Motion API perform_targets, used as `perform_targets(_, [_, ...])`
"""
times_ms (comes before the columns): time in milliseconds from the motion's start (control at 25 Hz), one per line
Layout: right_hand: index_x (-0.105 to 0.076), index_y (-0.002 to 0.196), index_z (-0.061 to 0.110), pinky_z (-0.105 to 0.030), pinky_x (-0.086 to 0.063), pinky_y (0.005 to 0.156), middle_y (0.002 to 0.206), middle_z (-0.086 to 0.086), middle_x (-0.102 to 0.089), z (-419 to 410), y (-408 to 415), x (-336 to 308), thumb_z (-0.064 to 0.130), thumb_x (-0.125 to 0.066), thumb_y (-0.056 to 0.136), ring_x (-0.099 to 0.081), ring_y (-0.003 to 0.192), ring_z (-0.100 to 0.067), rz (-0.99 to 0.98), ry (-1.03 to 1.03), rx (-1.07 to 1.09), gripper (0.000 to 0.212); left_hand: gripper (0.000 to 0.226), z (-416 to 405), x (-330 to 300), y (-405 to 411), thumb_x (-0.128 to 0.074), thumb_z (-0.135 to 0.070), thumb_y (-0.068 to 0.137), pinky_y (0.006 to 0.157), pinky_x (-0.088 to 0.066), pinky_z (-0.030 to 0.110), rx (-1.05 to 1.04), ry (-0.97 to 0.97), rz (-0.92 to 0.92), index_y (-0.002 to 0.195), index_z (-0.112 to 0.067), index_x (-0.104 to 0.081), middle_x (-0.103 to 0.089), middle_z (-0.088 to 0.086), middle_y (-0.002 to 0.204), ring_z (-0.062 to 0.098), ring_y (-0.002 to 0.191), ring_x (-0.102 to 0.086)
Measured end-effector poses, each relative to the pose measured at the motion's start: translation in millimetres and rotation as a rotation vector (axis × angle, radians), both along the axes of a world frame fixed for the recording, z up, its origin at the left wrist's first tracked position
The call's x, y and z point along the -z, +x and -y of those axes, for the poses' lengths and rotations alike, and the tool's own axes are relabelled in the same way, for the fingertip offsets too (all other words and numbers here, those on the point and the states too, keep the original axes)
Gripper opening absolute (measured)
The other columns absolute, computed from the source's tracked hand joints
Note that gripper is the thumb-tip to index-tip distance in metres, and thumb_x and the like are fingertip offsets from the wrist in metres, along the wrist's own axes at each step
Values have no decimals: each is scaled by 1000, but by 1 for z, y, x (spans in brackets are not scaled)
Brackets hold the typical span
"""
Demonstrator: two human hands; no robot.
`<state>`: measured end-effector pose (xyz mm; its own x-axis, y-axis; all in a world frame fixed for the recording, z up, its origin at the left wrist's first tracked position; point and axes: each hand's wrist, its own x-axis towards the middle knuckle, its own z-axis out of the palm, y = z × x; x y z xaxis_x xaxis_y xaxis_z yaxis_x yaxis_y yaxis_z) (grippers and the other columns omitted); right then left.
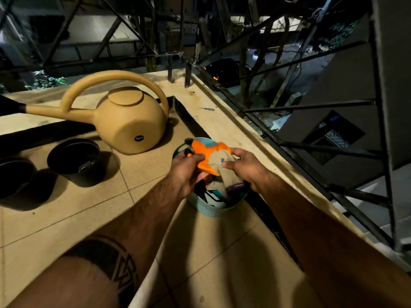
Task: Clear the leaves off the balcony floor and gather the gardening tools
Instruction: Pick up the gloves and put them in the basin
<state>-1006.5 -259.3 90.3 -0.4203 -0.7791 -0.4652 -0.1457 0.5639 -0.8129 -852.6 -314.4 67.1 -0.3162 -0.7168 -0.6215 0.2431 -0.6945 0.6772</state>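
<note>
Head view: looking down at tiled balcony floor (66,218), night, both forearms reach fwd.
Left hand (186,172): fingers curled, grips left edge of orange/grey gardening glove (213,160).
Right hand (246,165): thumb + fingers pinch glove's right side, grey cuff part.
Glove: held between both hands, directly above teal basket (211,207); lower end hangs toward basket opening, can't tell if touching contents.
Basket: on floor, right of centre, just beside low ledge (233,125); holds dark-handled tools, incl. a purple handle (236,187) under right hand; details blurred.
Watering can (124,116): tan, big arched handle, spout pointing left; far-left of basket, on floor near corner.
Pots: two black pots, one (74,162) left of basket, another (14,176) at left edge, partly cut off.
Railing (311,105): dark metal bars along ledge, right + far side; street + a parked car (222,70) below.
</note>
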Motion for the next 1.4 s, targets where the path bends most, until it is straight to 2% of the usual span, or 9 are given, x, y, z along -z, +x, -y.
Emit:
perform_targets(200, [-55,139,14,-43,-49,104,132,-9,-64,5,2,23,20,-73,90,-62,119,-29,-291,80,-128,53,35,9,12,7,-74,-19,88,89,-59,46,287,-123,239,119,-9,-60,-71,14,112,28,101,-71])
perform_targets(400, [-57,134,24,-41,-49,103,131,-10,-62,2,16,20,12,-55,97,-59,120,-31,-743,179,-269,39,37,19,30,11,-70,-22,86,96,-51,40,515,-821,858,120,-13,-60,-64,5,119,26,110,-61])
perform_targets(600, [-58,130,28,-39,-42,101,133,-4,-59,-6,29,26,20,-62,92,-52,125,-28,-1088,272,-554,39,45,-4,47,0,-43,-54,97,119,-14,57,1277,-1144,1295,127,-28,-63,-55,8,139,31,139,-37])
perform_targets(760, [-56,132,32,-46,-31,106,138,-3,-55,-9,33,32,44,-57,94,-43,131,-28,-1104,400,-658,40,43,-18,47,-1,-44,-50,98,116,7,66,1274,-1272,1261,135,-33,-54,-43,4,151,30,148,-21])
perform_targets(920, [-49,139,26,-44,-31,107,144,-6,-50,-11,35,29,35,-62,93,-40,134,-29,-1150,337,-611,49,51,-19,47,2,-33,-47,103,119,7,62,1227,-1251,1225,151,-31,-34,-30,3,161,27,152,-14])
perform_targets(1040, [-45,143,16,-40,-32,112,156,-11,-37,-15,35,23,24,-54,100,-38,137,-28,-1054,382,-662,45,44,-16,46,5,-29,-46,102,117,8,65,1277,-1245,1215,140,-34,-49,-43,1,153,25,149,-24])
perform_targets(1160, [-51,137,22,-41,-42,103,139,-7,-53,-15,30,30,29,-62,93,-45,128,-28,-1127,278,-551,45,54,-15,41,7,-27,-46,103,120,10,58,1189,-1285,1244,155,-31,-25,-22,2,165,24,154,-8])
perform_targets(1280, [-54,134,21,-44,-41,104,135,-8,-55,-14,31,33,36,-57,96,-48,127,-29,-1024,368,-580,41,46,-17,39,4,-26,-47,102,117,16,61,1344,-1279,1224,138,-33,-50,-50,1,147,21,146,-31])
perform_targets(1400, [-52,137,22,-44,-44,103,138,-8,-54,-14,28,40,37,-55,97,-48,128,-29,-1045,277,-545,43,52,-20,38,1,-26,-49,102,117,11,64,1322,-1271,1293,149,-32,-38,-33,5,160,27,151,-17])
